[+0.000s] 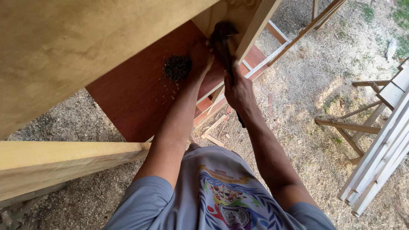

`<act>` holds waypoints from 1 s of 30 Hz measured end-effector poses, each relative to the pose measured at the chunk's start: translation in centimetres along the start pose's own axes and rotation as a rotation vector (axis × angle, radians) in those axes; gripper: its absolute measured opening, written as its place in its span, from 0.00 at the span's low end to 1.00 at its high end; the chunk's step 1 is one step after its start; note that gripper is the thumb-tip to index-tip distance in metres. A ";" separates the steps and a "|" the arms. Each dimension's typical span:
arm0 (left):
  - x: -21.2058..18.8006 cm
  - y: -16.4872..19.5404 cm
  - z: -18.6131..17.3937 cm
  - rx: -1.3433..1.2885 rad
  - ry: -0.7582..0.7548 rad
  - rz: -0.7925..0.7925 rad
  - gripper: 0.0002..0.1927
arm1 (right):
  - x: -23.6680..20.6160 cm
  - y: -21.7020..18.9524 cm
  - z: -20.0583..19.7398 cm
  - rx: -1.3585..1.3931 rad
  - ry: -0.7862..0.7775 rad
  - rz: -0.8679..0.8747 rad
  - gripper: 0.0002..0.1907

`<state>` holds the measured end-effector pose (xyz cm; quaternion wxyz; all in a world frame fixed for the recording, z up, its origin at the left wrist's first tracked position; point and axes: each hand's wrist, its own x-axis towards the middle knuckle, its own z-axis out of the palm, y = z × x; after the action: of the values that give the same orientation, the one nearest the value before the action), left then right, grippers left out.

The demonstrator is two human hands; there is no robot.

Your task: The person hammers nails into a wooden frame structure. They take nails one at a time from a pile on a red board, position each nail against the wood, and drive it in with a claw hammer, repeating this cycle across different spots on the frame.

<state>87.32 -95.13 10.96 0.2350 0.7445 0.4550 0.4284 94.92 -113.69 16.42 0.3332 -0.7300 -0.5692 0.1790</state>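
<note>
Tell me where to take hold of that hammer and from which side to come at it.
Take the hammer by its handle, well below the dark head, as the right hand does now. Come from the near side: the handle runs back toward the person, while the head sits close against the pale wooden post with the left hand beside it.

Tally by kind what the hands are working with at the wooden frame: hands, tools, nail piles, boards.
Hands: 2, left hand and right hand
Hammer: 1
Pile of nails: 1
Reddish-brown board: 1
Total: 5
</note>
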 end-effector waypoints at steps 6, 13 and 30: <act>0.1 0.0 0.0 -0.179 -0.061 -0.093 0.09 | -0.2 -0.1 -0.6 -0.018 0.030 -0.089 0.32; -2.0 0.7 -1.4 -0.049 0.005 0.009 0.22 | 0.3 -0.3 0.2 -0.106 0.062 -0.190 0.36; -2.4 0.3 -0.8 0.041 0.065 0.046 0.35 | -0.1 -0.1 -0.9 -0.022 0.097 -0.212 0.29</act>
<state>86.29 -97.36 10.59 0.1947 0.7452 0.4537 0.4482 95.39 -114.03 17.09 0.3695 -0.6771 -0.6283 0.1011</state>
